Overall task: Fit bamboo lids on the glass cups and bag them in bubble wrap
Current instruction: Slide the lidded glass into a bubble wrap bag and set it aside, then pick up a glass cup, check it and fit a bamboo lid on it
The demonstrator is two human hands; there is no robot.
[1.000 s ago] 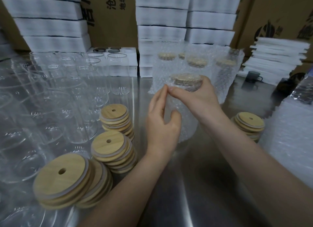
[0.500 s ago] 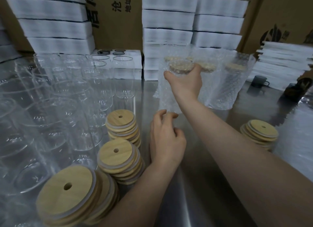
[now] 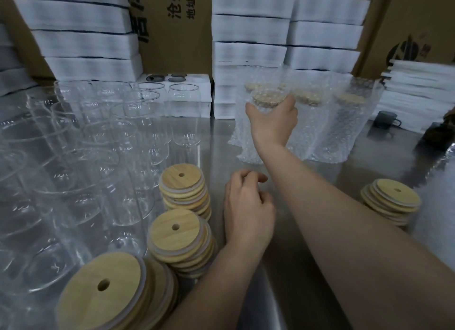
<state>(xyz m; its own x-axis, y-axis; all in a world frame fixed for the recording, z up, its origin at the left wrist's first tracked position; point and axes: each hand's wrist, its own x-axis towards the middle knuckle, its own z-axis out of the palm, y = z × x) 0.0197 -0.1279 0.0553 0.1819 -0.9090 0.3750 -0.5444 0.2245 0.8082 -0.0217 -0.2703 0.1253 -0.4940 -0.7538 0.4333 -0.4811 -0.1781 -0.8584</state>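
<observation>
**Head view: stage of the packing task.** The right hand [image 3: 272, 122], upper centre of the frame, grips the wrapped cup [image 3: 269, 100] near its top, fingers curled round the bubble-wrap bag just under the bamboo lid that shows through it. This cup stands at the left front edge of the finished group [image 3: 327, 122], a cluster of bagged, lidded cups at upper centre-right, touching or just beside them. Whether its base already rests on the steel table [image 3: 219, 137] cannot be told. The left hand [image 3: 247, 206], centre of the frame, hangs over the table with loosely curled fingers and holds nothing.

*Done, as far as can be seen:* several cups are lidded and bagged, at least four lids being visible through the wrap. The cup in hand appears complete and at the point of being parked.

*Left to do:* most of the work. Many bare glass cups [image 3: 73, 157] fill the left half, none lidded. Unused bamboo lids lie in three stacks at lower left and centre [image 3: 179, 241] and one lid stack at right [image 3: 391, 201]. A sheet-like mass of bubble wrap [image 3: 438, 219] at the right edge is probably the bag supply.

The next cycle would likely begin with a bare cup and a lid from the nearest stack.
</observation>
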